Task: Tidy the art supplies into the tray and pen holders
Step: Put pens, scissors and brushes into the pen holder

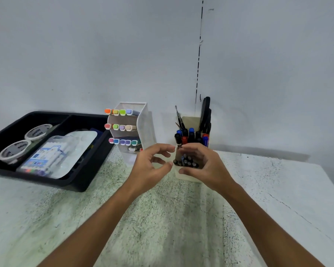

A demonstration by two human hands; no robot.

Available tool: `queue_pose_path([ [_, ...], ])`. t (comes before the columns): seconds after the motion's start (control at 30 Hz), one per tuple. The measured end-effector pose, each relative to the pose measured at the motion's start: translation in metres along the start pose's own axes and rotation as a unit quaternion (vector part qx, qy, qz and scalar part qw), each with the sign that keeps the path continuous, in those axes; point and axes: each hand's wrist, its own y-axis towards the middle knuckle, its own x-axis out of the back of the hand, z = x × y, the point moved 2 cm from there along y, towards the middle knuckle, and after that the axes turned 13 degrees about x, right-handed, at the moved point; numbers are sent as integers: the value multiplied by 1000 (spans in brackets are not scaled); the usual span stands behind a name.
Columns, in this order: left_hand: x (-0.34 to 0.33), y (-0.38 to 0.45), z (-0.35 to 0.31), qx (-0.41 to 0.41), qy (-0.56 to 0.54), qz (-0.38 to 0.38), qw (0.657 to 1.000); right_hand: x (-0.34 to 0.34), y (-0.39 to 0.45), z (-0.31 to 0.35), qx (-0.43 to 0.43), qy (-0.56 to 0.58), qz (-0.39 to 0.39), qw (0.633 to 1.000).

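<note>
A cream pen holder [187,177] stands at the back of the table with blue, red and black markers [191,134] upright in it. My right hand [206,166] curls around a bunch of dark pens [187,162] at the holder's lower front section. My left hand [150,166] hovers just left of it, fingers apart and holding nothing. A white slanted marker holder [145,124] with rows of coloured markers [120,127] stands behind my left hand. At the left, a black tray [81,186] holds two round tubs [38,132], a marker pack [44,158] and a clear palette [83,138].
Black scissors [205,112] and thin brushes [178,118] stick up from the back of the cream holder. The speckled table [162,218] meets a pale wall behind the holders. The table's right edge [332,189] runs diagonally toward me.
</note>
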Motion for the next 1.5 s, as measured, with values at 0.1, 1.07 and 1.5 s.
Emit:
queue_pose_path([
  [0.1, -5, 3, 9, -28, 32, 36, 998, 3, -12, 7, 23, -34, -38, 998],
  [1.07, -15, 26, 19, -100, 40, 61, 992, 0, -31, 9, -42, -155, -146, 976],
  [1.5, -15, 18, 23, -104, 33, 31, 994, -2, -33, 13, -4, -155, -132, 979],
])
